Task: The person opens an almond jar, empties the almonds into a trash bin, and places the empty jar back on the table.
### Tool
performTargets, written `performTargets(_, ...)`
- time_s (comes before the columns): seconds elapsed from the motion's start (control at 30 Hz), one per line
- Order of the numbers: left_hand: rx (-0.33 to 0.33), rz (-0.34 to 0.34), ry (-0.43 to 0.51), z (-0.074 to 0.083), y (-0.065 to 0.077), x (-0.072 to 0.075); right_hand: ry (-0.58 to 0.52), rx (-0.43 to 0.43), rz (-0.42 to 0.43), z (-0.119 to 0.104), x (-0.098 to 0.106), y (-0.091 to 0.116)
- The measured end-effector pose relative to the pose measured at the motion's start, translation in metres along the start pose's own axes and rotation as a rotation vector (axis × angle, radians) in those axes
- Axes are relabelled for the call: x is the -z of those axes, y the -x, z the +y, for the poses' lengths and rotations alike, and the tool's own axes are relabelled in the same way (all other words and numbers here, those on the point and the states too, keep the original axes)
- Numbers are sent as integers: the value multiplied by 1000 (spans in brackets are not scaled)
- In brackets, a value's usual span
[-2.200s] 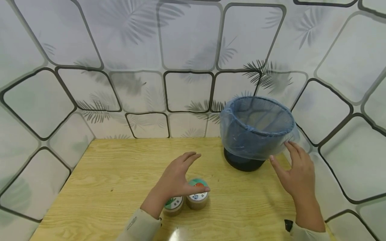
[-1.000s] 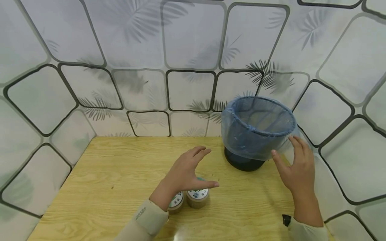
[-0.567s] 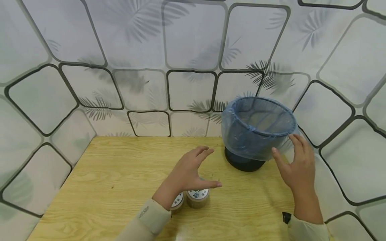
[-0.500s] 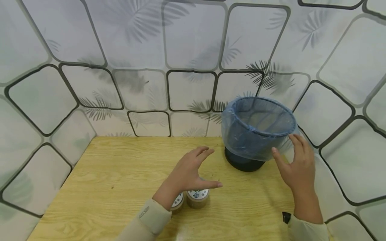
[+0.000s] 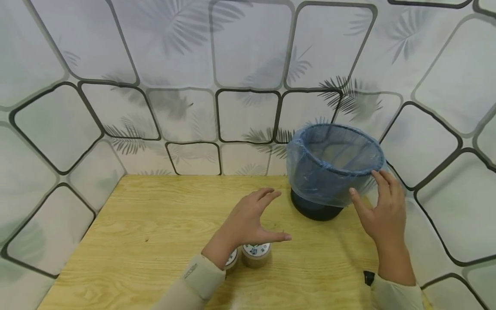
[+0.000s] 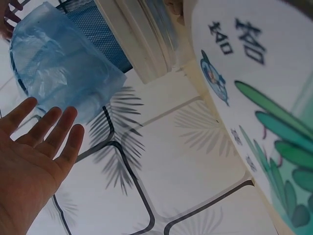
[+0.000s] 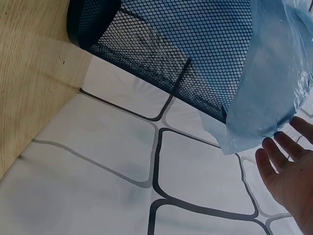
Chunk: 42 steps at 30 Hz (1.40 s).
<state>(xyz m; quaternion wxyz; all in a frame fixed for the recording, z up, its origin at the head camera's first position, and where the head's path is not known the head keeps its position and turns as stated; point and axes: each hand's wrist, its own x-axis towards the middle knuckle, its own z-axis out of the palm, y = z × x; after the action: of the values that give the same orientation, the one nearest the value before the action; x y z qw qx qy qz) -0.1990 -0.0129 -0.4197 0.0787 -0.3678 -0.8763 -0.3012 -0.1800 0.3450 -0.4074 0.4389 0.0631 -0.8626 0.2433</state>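
A mesh wastebasket [image 5: 315,211], dark at its base, stands at the table's back right, lined with a blue plastic bag [image 5: 329,187] folded over its rim. My right hand [image 5: 383,215] is beside it, fingers spread and loosely bent, fingertips at the bag's hanging edge; I cannot tell whether they touch. My left hand [image 5: 246,219] hovers over the table left of the wastebasket, thumb and fingers apart, holding nothing. Under its wrist stand two short tan cylinders [image 5: 256,258] with printed round tops, one mostly hidden. A leafy green label [image 6: 279,127] fills the left wrist view's right side.
The wooden table [image 5: 155,232] meets a patterned wall covering [image 5: 186,112] at the back and sides. A small black object [image 5: 369,277] shows by the right sleeve.
My left hand has drifted right and slightly farther from me, covering more of the cylinders. My right hand has risen slightly along the bag. The wastebasket stays in place.
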Motion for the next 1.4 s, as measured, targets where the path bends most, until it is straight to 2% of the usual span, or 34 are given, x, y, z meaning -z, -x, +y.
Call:
performTargets(0.37,-21,-2,-20,1,-7,-6,-7,-35,-29,-1,-2,-1)
performTargets(0.77,-47,25,-10,4,-15,-6,-6,-80,-69,-6,-2,-6)
performTargets(0.97,-70,66,-50,3,-20,-9,-3,-64,-57,-6,-4,-6)
performTargets(1.4,-51,53,-103,6,-29,-10,-6,-48,-28,-3,-8,-14)
